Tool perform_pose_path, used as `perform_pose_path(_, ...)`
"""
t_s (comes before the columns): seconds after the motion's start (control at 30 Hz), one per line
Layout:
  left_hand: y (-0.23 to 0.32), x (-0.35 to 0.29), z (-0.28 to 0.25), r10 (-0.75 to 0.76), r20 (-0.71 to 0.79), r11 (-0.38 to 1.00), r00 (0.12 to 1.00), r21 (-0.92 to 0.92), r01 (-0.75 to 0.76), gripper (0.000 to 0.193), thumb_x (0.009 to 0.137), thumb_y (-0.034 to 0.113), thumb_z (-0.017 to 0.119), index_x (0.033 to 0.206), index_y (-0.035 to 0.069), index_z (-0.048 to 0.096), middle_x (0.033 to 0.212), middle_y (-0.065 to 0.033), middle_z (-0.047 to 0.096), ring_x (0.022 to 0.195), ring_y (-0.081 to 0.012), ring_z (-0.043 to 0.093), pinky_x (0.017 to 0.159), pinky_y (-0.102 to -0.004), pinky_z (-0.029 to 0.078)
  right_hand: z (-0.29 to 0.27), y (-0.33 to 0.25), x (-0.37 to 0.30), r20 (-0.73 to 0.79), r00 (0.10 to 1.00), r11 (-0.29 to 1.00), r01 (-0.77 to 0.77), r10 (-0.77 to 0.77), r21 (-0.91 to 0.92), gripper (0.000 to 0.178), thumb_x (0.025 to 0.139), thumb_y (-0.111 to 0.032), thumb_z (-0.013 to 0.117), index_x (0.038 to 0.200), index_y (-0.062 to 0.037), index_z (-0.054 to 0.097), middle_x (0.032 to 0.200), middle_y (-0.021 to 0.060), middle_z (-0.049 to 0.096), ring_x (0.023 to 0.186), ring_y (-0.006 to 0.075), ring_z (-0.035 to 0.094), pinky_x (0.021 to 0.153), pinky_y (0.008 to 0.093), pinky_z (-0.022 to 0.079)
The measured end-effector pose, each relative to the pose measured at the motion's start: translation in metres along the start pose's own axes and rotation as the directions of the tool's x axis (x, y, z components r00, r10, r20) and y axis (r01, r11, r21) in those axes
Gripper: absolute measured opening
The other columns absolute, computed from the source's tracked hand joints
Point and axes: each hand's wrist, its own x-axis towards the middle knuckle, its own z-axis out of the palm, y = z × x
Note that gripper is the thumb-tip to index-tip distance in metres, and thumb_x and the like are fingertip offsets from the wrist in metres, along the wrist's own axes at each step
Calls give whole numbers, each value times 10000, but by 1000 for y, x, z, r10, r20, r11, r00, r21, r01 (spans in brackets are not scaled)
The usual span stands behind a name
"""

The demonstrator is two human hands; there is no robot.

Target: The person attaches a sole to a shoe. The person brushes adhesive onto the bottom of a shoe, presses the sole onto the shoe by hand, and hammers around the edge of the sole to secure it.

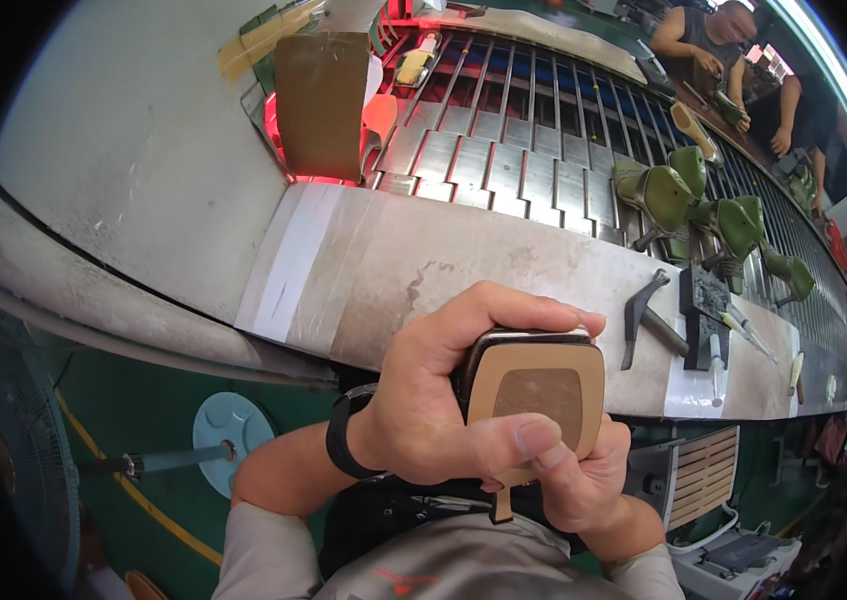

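Observation:
Close in front of my body I hold a high-heeled shoe (536,392) with its tan sole facing up. The sole has a square toe and a darker brown patch in its middle. A slim tan heel (503,504) points down toward me, and a dark upper shows along the far edge. My left hand (444,385) wraps round the shoe's left side, fingers over the toe and thumb lying across the sole. From the lower right my right hand (584,480) grips it, thumb against the sole beside the left thumb. The right fingers are partly hidden beneath the shoe.
Past the pale bench edge (384,270) runs a slatted metal conveyor (504,175) carrying green shoe lasts (664,195). A hammer (649,315), a black block (706,300) and slim tools (744,330) lie at right. Red light glows behind a brown panel (322,105). People work across the conveyor.

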Motion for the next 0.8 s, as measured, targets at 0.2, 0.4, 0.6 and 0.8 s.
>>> perform_pose_path(0.2,2,-2,5,-24,1,999,1000,-34,24,653,884,287,830,1355,-35,512,1390,-342,605,1300,-353,637,1094,-488,529,-2,1,0,20,1000,1000,17,-17,-5,275,1055,-147,619,1002,73,775,816,133,787,739,177,761,649,298,612)
perform_pose_path(0.4,7,-2,8,-35,-26,999,999,-8,34,572,1019,386,673,1350,-52,513,1396,-360,592,1295,-370,636,1091,-481,529,2,-2,-2,-23,1000,1000,-13,13,4,278,1050,-143,624,971,79,770,800,133,782,726,176,759,632,295,611)
perform_pose_path(0.6,12,12,0,-111,12,994,994,-2,111,588,1146,432,352,1375,-80,529,1430,-366,564,1319,-411,614,1111,-501,511,1,-11,5,-42,998,998,-54,55,18,343,1065,-203,616,998,107,745,825,163,772,691,186,742,623,312,621)
perform_pose_path(0.8,-11,42,-18,-71,43,967,997,-244,79,613,1147,426,381,1435,-104,488,1468,-330,557,1336,-353,613,1124,-449,507,-26,-16,28,-16,989,983,-145,148,116,464,1098,-319,542,1129,126,671,848,201,742,660,236,745,605,334,642)
